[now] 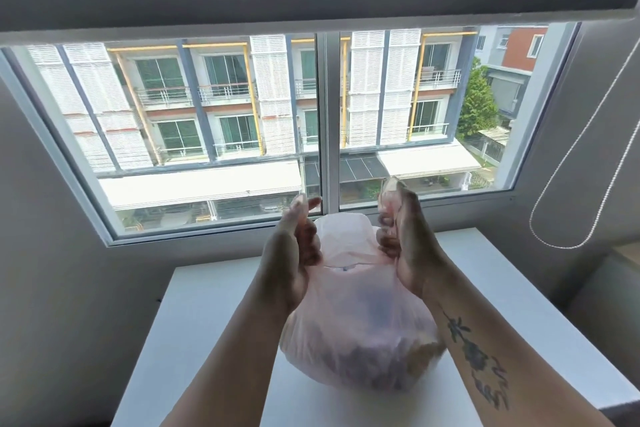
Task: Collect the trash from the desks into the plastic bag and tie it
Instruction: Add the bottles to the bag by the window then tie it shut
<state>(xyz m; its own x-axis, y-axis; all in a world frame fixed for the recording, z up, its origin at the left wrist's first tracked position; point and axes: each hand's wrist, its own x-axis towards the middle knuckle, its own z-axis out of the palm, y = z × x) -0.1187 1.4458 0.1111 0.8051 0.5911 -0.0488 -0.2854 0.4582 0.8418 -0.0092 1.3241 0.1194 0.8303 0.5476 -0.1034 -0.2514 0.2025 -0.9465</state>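
A pale pink, see-through plastic bag [356,340] bulges with trash and rests on a white desk [194,333] under the window. My left hand [294,253] grips the bag's left handle, pulled up and outward. My right hand [401,236] grips the right handle, and a bit of plastic sticks up above its fingers. Between the two hands the bag's mouth is drawn nearly closed. The trash inside shows only as dim purple and tan shapes.
A large window [325,121] fills the wall behind the desk. A beaded blind cord [568,204] hangs in a loop at the right. A second surface with a wooden edge [627,253] sits at the far right.
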